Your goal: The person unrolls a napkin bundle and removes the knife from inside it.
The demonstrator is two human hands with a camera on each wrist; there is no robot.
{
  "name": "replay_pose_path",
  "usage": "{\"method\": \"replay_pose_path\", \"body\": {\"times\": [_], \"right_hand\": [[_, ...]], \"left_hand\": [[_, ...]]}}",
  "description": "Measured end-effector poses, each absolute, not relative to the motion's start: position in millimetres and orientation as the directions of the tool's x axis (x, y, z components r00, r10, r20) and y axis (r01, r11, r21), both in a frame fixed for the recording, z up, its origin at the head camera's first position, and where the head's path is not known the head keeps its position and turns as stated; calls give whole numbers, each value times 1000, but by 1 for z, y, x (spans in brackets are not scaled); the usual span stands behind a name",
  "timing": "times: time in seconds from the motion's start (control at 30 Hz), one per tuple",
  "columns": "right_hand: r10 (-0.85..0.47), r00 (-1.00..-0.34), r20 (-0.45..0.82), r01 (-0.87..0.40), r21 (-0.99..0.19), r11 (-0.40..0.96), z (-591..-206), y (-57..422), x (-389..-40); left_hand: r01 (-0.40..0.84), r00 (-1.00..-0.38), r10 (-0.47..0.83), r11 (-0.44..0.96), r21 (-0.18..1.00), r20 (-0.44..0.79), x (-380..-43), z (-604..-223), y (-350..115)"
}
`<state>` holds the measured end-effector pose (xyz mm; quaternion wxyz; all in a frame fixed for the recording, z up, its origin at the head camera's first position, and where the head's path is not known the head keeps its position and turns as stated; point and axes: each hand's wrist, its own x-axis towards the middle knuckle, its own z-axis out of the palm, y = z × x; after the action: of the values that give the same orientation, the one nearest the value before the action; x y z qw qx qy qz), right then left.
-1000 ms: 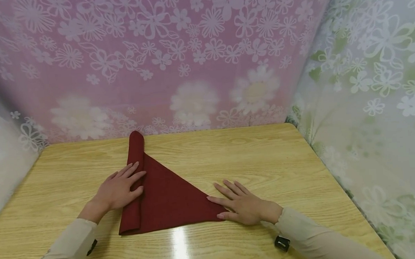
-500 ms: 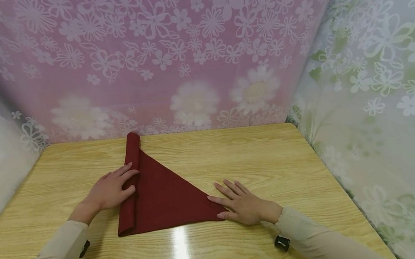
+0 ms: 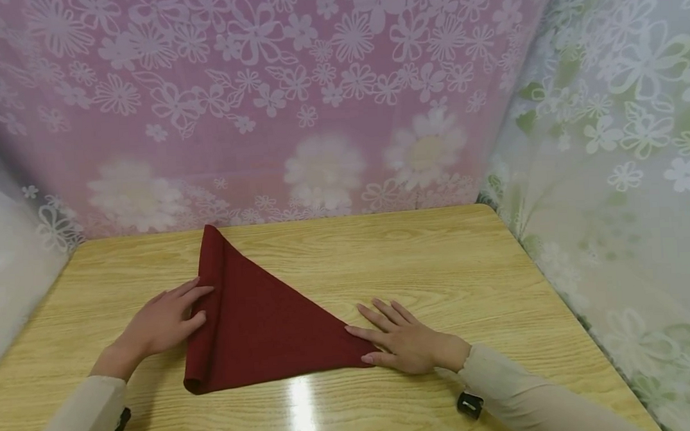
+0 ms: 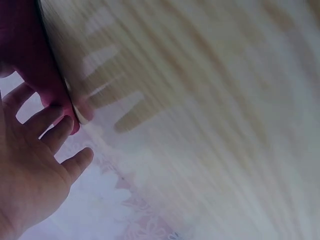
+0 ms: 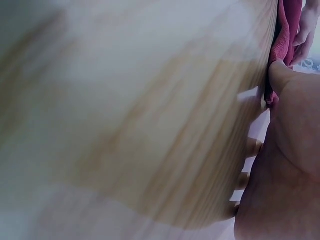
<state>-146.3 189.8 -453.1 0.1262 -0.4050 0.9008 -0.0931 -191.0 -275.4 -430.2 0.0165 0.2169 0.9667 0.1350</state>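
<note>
One dark red cloth [image 3: 275, 328] lies from the left to the middle of the head view, on a table [image 3: 498, 286] with wood pattern; its left side is turned into a loose roll [image 3: 201, 360]. The left hand [image 3: 161, 323] touches this roll from the left, its fingers a little bent and slightly apart. The right hand [image 3: 408, 346] lies at the pointed right end of the cloth, its fingers spread, thumb and forefinger on the corner. Behind, a pink flowered sheet [image 3: 316, 82] fills the upper part.
</note>
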Motion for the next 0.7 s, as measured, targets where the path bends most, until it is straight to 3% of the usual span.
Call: {"method": "replay_pose_path", "body": {"times": [0.7], "right_hand": [[-758, -632, -161, -710, -273, 650, -443, 187, -144]], "left_hand": [[378, -913, 405, 878, 294, -38, -188, -430, -286]]}}
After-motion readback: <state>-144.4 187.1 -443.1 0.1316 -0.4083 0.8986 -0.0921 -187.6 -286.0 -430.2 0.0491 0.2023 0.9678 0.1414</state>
